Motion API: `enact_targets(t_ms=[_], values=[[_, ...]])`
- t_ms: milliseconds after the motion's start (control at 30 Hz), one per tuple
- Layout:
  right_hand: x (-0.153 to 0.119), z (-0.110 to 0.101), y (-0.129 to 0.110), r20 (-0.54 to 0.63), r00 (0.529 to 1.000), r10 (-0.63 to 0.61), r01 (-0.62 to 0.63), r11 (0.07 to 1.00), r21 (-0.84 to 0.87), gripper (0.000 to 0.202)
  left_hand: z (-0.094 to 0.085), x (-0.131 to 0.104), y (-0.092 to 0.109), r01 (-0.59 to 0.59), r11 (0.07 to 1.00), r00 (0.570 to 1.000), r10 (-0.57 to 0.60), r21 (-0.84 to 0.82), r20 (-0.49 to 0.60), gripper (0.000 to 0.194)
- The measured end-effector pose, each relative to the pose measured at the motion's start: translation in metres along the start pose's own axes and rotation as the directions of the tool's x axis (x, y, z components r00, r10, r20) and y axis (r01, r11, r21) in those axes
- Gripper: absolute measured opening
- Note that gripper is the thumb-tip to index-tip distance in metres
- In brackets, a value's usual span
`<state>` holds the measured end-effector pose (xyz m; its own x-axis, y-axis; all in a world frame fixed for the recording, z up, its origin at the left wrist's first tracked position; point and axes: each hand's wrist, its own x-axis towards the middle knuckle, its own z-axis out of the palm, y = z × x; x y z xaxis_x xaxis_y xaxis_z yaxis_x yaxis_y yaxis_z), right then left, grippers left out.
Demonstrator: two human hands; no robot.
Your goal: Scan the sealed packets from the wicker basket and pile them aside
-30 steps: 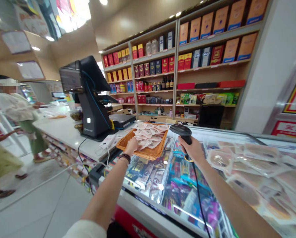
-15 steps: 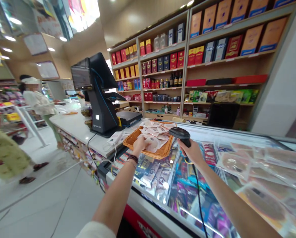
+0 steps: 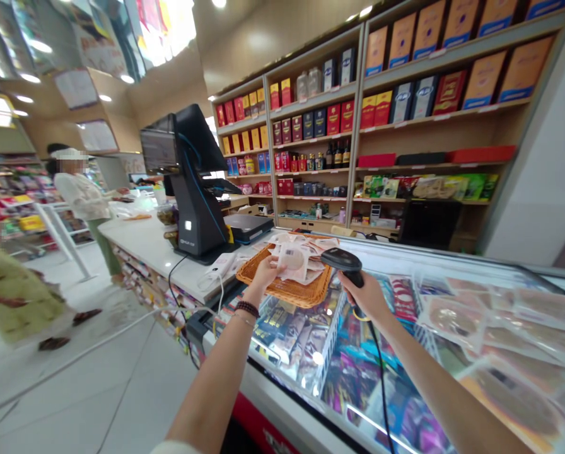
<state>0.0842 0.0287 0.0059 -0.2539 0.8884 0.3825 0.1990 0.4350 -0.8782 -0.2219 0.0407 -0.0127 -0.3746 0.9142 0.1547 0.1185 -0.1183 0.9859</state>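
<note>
My left hand (image 3: 265,275) pinches the edge of a clear flat packet (image 3: 292,260) with a small dark label on it, held up over a wicker basket (image 3: 306,294). More flat packets (image 3: 324,244) lie loose in the basket's far part. My right hand (image 3: 364,291) is wrapped round the handle of a black barcode scanner (image 3: 342,258). The scanner's head points left, toward the packet, with a gap between them. From its handle a black cable (image 3: 381,384) hangs down across the glass.
Beneath the basket is a glass-topped freezer (image 3: 306,391) full of bagged goods. Large flat packs (image 3: 500,384) lie on its right side. A black checkout terminal (image 3: 195,189) stands on the white counter (image 3: 140,243). Stocked shelves (image 3: 311,139) line the back. Two people (image 3: 81,195) are at left.
My left hand has lifted the packet from the basket, and its label now faces up. The scanner stays nearly in place. The view has shifted slightly.
</note>
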Motion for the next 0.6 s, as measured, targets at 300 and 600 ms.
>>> enact_targets(t_ms=[300,600], values=[[-0.004,0.013,-0.004,0.072,0.997,0.016,-0.017,1.000,0.016,0.044,0.004,-0.001,-0.004,0.010,1.000,1.000,-0.010,-0.009,0.000,0.047],[-0.007,0.018,-0.009,0.115,0.993,0.010,-0.014,0.999,0.035,0.045,0.005,-0.008,0.006,0.012,1.000,0.999,-0.010,-0.027,0.045,0.046]])
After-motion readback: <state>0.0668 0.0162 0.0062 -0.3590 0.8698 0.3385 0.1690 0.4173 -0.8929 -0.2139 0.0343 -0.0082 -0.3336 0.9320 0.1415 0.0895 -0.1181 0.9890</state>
